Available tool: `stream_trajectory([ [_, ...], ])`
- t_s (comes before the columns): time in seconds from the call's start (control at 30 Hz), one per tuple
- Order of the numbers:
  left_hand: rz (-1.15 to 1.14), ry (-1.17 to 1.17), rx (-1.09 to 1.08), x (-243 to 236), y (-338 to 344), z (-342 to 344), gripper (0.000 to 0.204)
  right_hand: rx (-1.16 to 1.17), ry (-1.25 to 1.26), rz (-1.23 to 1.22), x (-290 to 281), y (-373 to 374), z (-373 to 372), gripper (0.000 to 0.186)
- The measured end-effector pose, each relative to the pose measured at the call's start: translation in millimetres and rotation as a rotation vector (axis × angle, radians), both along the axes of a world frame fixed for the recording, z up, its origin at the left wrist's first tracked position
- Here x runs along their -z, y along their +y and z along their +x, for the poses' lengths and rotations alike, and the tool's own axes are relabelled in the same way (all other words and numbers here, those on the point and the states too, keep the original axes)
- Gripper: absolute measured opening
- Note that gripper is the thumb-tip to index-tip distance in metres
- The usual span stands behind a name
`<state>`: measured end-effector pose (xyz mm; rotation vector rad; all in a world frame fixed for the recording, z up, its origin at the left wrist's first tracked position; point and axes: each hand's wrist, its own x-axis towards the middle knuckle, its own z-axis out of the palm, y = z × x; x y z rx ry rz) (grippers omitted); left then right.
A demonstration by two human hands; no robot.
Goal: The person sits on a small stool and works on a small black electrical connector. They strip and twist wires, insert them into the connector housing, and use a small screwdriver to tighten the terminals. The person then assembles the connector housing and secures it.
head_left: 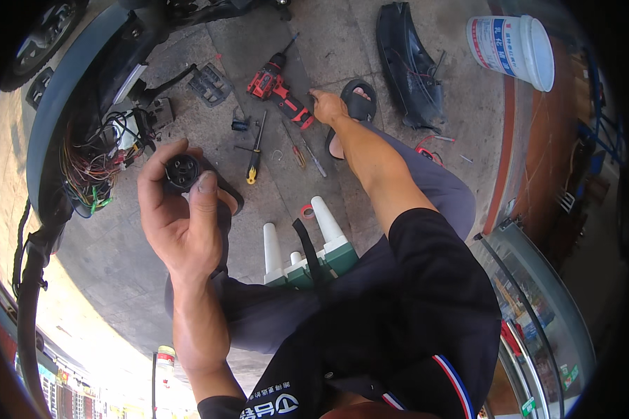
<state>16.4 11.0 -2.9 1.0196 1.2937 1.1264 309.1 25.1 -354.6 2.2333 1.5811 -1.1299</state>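
Raised at the left, my left hand (183, 220) is closed round a black round socket (182, 172) with several holes in its face, gripped between thumb and fingers. My right hand (330, 107) reaches forward past my knee with its fingers apart and nothing visible in it. It is nearest the handle end of a red and black cordless drill (279, 92), which lies on the paving, and a sandalled foot (358, 100). Nearer to me lie a yellow and black screwdriver (255, 155), two slimmer tools and a small black part (240, 121).
A vehicle frame (70, 126) with a bundle of loose wires (91, 164) and a pedal (210, 84) stands left. Farther right are a curved black fender-like piece (407, 70) and a white bucket (514, 49). A green and white stool (314, 258) and red tape roll (307, 211) are near my legs.
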Motion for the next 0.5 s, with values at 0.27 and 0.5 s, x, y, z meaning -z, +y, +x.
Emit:
stream_trajectory([
  [0.27, 0.106, 0.155, 0.081, 4.0, 1.7, -2.0, 0.036, -0.195, 0.073, 0.052, -104.3, 57.8, 24.6, 0.034],
  [0.5, 0.209, 0.131, 0.152, -1.0, -4.3, 7.3, 0.037, -0.047, 0.962, 0.450, -343.8, 52.3, -52.5, 0.021],
])
